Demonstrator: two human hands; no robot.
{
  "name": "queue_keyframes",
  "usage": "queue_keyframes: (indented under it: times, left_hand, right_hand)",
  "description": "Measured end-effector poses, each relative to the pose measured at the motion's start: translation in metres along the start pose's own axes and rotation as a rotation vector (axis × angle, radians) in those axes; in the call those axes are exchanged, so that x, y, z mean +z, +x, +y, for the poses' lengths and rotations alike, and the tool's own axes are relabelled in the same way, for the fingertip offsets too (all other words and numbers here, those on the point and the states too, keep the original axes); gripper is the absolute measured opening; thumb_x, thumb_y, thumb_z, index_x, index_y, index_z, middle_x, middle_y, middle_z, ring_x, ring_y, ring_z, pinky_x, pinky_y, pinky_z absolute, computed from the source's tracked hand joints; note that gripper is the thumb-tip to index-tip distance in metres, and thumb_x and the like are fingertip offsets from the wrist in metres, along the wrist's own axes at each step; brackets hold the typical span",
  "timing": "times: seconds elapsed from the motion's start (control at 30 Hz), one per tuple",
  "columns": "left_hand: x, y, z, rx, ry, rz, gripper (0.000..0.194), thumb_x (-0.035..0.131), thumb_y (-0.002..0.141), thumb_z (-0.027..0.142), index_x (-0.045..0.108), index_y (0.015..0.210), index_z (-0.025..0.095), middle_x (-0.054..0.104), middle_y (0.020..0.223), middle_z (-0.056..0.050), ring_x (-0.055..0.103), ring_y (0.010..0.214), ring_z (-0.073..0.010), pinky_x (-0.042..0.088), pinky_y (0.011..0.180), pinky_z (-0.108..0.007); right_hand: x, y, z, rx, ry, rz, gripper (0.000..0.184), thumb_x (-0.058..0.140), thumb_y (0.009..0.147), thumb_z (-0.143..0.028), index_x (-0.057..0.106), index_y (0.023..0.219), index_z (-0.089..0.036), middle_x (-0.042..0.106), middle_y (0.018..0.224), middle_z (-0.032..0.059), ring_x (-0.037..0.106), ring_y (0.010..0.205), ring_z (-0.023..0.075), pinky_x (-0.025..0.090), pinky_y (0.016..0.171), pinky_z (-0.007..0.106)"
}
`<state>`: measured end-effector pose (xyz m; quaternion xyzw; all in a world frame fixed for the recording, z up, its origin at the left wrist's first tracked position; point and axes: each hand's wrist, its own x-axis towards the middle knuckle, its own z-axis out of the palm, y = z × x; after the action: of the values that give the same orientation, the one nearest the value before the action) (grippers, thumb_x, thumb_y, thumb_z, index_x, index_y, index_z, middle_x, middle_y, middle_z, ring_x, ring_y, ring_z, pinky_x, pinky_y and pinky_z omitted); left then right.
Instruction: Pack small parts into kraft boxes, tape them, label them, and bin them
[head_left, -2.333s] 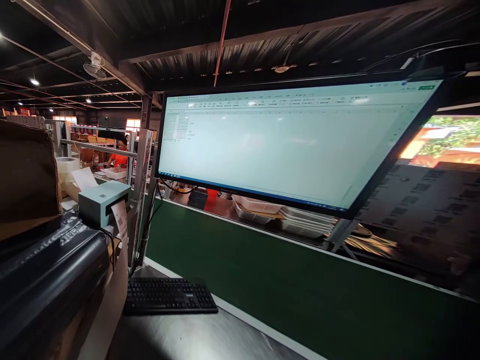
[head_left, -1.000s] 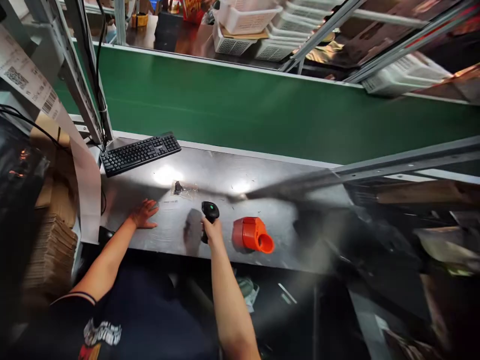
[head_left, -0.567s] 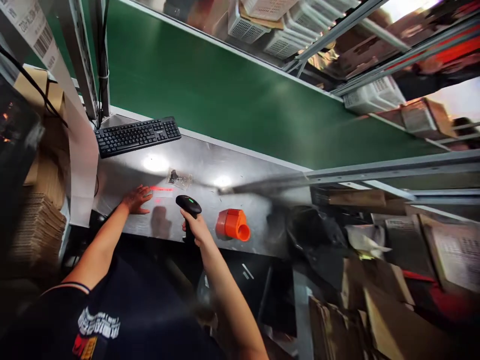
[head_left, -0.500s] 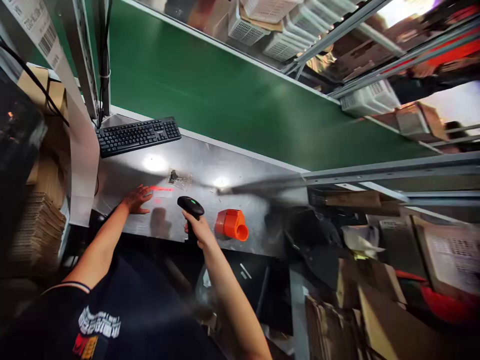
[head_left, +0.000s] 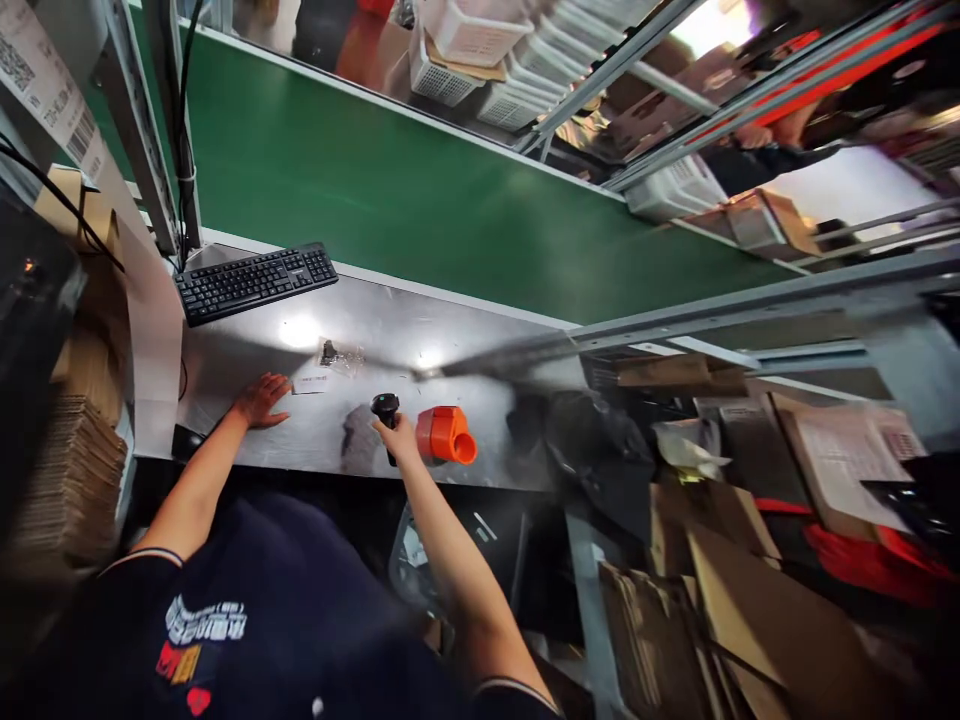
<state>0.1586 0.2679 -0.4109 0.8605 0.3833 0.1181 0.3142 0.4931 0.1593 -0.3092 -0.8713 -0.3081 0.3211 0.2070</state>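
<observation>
My left hand (head_left: pixel 262 402) lies flat on the metal worktop (head_left: pixel 390 320), fingers stretched out, beside a small white paper slip (head_left: pixel 310 381). Just beyond the slip is a clear plastic bag (head_left: pixel 346 358) with a small black item at its left end. In my right hand (head_left: pixel 401 440) is a black barcode scanner (head_left: pixel 385 406), gripped by its handle and held upright over the worktop's near part. An orange tape dispenser (head_left: pixel 444 434) rests directly to the right of that hand.
A black keyboard (head_left: pixel 259 282) lies at the back left. Behind the worktop runs a green conveyor belt (head_left: pixel 390 190). Stacked flat cardboard (head_left: pixel 71 480) stands at the left; a black plastic bag (head_left: pixel 596 440) and cardboard pieces (head_left: pixel 757 590) are at the right.
My right hand has turned the scanner away from the slip and brought it nearer the tape dispenser. The red scan light on the slip is gone. My left hand stays flat; the camera view has shifted.
</observation>
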Motion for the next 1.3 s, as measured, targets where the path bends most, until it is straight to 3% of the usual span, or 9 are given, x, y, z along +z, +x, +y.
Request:
queue_keyframes:
  times: [0.23, 0.4, 0.53, 0.73, 0.87, 1.03, 1.13, 1.2, 1.3]
  left_hand:
    - [0.022, 0.033, 0.062, -0.632, 0.036, 0.291, 0.035, 0.068, 0.093, 0.048, 0.068, 0.109, 0.018, 0.068, 0.114, -0.014, 0.068, 0.105, -0.0284, 0.058, 0.094, -0.042]
    - [0.044, 0.061, 0.108, -0.780, 0.162, 0.370, 0.049, 0.078, 0.085, 0.055, 0.067, 0.109, 0.013, 0.066, 0.117, -0.022, 0.066, 0.106, -0.0375, 0.058, 0.087, -0.050]
    - [0.043, 0.079, 0.120, -0.760, 0.257, 0.366, 0.034, 0.069, 0.092, 0.045, 0.071, 0.097, 0.012, 0.065, 0.115, -0.024, 0.061, 0.116, -0.0439, 0.054, 0.095, -0.060]
    - [0.033, 0.090, 0.131, -0.734, 0.287, 0.320, 0.030, 0.046, 0.102, 0.024, 0.070, 0.089, 0.011, 0.065, 0.105, -0.018, 0.062, 0.111, -0.0334, 0.056, 0.092, -0.046]
    - [0.021, 0.097, 0.161, -0.585, 0.222, 0.227, 0.029, 0.042, 0.102, 0.019, 0.066, 0.088, 0.014, 0.064, 0.107, -0.016, 0.064, 0.102, -0.0282, 0.056, 0.095, -0.047]
    - [0.007, 0.111, 0.213, -0.237, 0.059, 0.009, 0.031, 0.048, 0.106, 0.035, 0.064, 0.084, 0.020, 0.066, 0.097, -0.006, 0.064, 0.091, -0.0186, 0.058, 0.088, -0.034]
    - [-0.002, 0.122, 0.224, -0.163, 0.028, -0.057, 0.032, 0.047, 0.106, 0.039, 0.067, 0.088, 0.022, 0.067, 0.090, -0.004, 0.064, 0.086, -0.0184, 0.059, 0.085, -0.033]
    - [-0.010, 0.134, 0.218, -0.158, 0.062, -0.068, 0.031, 0.045, 0.106, 0.037, 0.071, 0.096, 0.022, 0.070, 0.095, -0.005, 0.067, 0.092, -0.0197, 0.059, 0.088, -0.035]
    - [-0.020, 0.162, 0.193, -0.191, 0.187, -0.065, 0.040, 0.062, 0.098, 0.038, 0.066, 0.133, 0.019, 0.067, 0.139, -0.014, 0.062, 0.130, -0.0282, 0.053, 0.112, -0.045]
  right_hand:
    - [0.001, 0.035, 0.035, -0.087, -0.109, 0.079, 0.058, 0.060, 0.081, -0.025, 0.056, 0.136, -0.005, 0.048, 0.146, 0.0304, 0.055, 0.131, 0.0378, 0.040, 0.116, 0.047]
    - [0.010, 0.028, 0.053, -0.204, -0.077, 0.083, 0.073, 0.061, 0.082, -0.033, 0.046, 0.147, -0.005, 0.042, 0.154, 0.0322, 0.041, 0.147, 0.0435, 0.035, 0.121, 0.052]
    - [0.012, 0.007, 0.082, -0.285, 0.046, 0.051, 0.082, 0.058, 0.081, -0.043, 0.041, 0.151, -0.004, 0.036, 0.159, 0.0320, 0.039, 0.150, 0.0422, 0.036, 0.123, 0.055]
    - [-0.023, 0.005, 0.105, -0.442, 0.366, -0.028, 0.054, 0.058, 0.085, -0.052, 0.062, 0.126, -0.018, 0.061, 0.134, 0.0233, 0.060, 0.130, 0.0381, 0.047, 0.114, 0.059]
    - [-0.042, 0.017, 0.076, -0.416, 0.570, -0.214, 0.047, 0.060, 0.087, -0.056, 0.068, 0.116, -0.020, 0.074, 0.114, 0.0155, 0.072, 0.102, 0.0288, 0.058, 0.099, 0.051]
    - [-0.053, 0.047, 0.017, -0.504, 0.704, -0.513, 0.069, 0.077, 0.072, -0.041, 0.063, 0.137, -0.021, 0.065, 0.146, 0.0167, 0.065, 0.130, 0.0297, 0.055, 0.104, 0.044]
    - [-0.059, 0.075, -0.009, -0.518, 0.600, -0.749, 0.039, 0.073, 0.068, -0.026, 0.074, 0.107, -0.021, 0.079, 0.109, 0.0077, 0.072, 0.104, 0.0240, 0.057, 0.086, 0.034]
    - [-0.062, 0.096, -0.020, -0.484, 0.476, -0.720, 0.015, 0.071, 0.068, -0.020, 0.073, 0.082, -0.020, 0.073, 0.077, 0.0007, 0.068, 0.077, 0.0190, 0.053, 0.073, 0.029]
    - [-0.060, 0.128, -0.033, -0.398, 0.381, -0.525, 0.008, 0.069, 0.071, -0.015, 0.070, 0.076, -0.020, 0.066, 0.067, -0.0018, 0.063, 0.071, 0.0173, 0.048, 0.070, 0.028]
